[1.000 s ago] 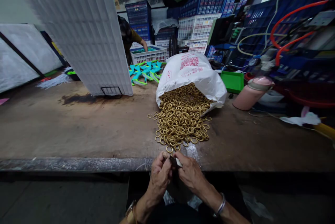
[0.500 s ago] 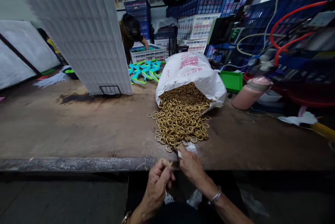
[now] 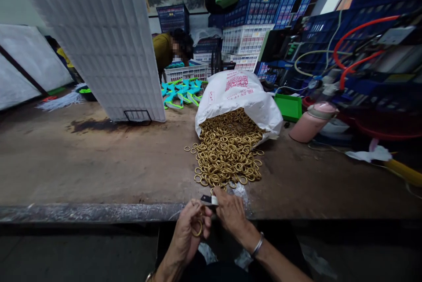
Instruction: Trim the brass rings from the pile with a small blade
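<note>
My left hand (image 3: pixel 184 231) is closed on a brass-coloured ring (image 3: pixel 197 234), held just off the table's front edge. In my right hand (image 3: pixel 233 212) is a small knife-like tool (image 3: pixel 207 199) with a dark, flat end and a white part by the fingers. The tool points left, close above the left fingertips; whether it touches the ring I cannot tell. Just beyond both hands lies a heap of similar rings (image 3: pixel 227 159). They spill from the mouth of a white sack (image 3: pixel 211 101) with red print, lying on its side.
On the wooden table (image 3: pixel 99 167) a white ribbed panel (image 3: pixel 105 53) leans upright at the left. Teal and green pieces (image 3: pixel 181 93) lie behind it. A pink bottle (image 3: pixel 311 123) and green tray (image 3: pixel 288 107) stand right. Beyond, a person (image 3: pixel 165 49) bends over a white crate (image 3: pixel 187 72).
Both hands have moved slightly left, and the left has turned so the ring shows. The tool now points left. The person behind has leaned to the right.
</note>
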{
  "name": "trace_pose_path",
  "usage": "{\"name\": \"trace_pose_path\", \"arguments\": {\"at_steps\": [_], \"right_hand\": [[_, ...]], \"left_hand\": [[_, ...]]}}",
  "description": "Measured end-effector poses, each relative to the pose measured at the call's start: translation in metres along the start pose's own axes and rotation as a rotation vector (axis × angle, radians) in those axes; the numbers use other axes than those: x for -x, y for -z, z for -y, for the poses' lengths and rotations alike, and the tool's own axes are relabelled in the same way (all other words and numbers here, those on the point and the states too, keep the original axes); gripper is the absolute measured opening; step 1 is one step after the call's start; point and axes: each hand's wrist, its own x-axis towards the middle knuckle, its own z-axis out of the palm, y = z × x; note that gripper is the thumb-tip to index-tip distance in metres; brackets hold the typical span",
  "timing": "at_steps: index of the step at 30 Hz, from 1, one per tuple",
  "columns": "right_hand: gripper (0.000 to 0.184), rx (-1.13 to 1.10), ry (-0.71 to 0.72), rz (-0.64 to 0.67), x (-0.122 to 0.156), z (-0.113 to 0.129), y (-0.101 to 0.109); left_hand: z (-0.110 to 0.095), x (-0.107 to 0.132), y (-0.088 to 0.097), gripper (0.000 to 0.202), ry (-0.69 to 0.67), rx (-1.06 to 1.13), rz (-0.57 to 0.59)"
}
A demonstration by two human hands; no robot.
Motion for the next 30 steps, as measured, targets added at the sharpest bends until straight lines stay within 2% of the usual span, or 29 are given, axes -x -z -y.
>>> {"name": "trace_pose_path", "arguments": {"at_steps": [7,10,12,15,17,19,22,24,28,30], "right_hand": [[0.032,-0.125,-0.022,0.016,-0.005,-0.005,0.009],[0.013,-0.355,-0.048,-0.002,-0.009,-0.011,0.017],[0.013,-0.591,-0.033,0.009,-0.011,-0.014,0.022],[0.019,-0.931,-0.011,0.109,-0.009,-0.015,0.028],[0.021,-1.087,-0.023,0.192,-0.005,-0.013,0.032],[0.024,-1.185,-0.039,0.257,-0.002,-0.009,0.035],[0.026,-1.241,-0.060,0.284,0.000,-0.007,0.035],[0.027,-1.219,-0.064,0.248,-0.001,-0.007,0.030],[0.032,-1.129,-0.013,0.174,-0.003,-0.008,0.021],[0.035,-1.098,-0.007,0.146,-0.004,-0.006,0.021]], "left_hand": [[-0.009,-0.006,0.005,0.015,0.153,0.212,-0.056],[-0.010,-0.011,0.008,0.017,0.179,0.238,-0.124],[-0.008,-0.014,0.007,0.018,0.147,0.175,-0.147],[-0.005,-0.017,0.002,0.020,0.005,-0.056,-0.127],[-0.002,-0.019,-0.001,0.027,-0.089,-0.213,-0.109],[-0.001,-0.020,-0.003,0.030,-0.123,-0.341,-0.091],[-0.002,-0.020,-0.007,0.030,-0.089,-0.473,-0.092],[-0.003,-0.018,-0.010,0.032,-0.086,-0.506,-0.124],[-0.004,-0.015,-0.014,0.029,-0.191,-0.522,-0.119],[-0.003,-0.015,-0.013,0.029,-0.188,-0.514,-0.098]]}}
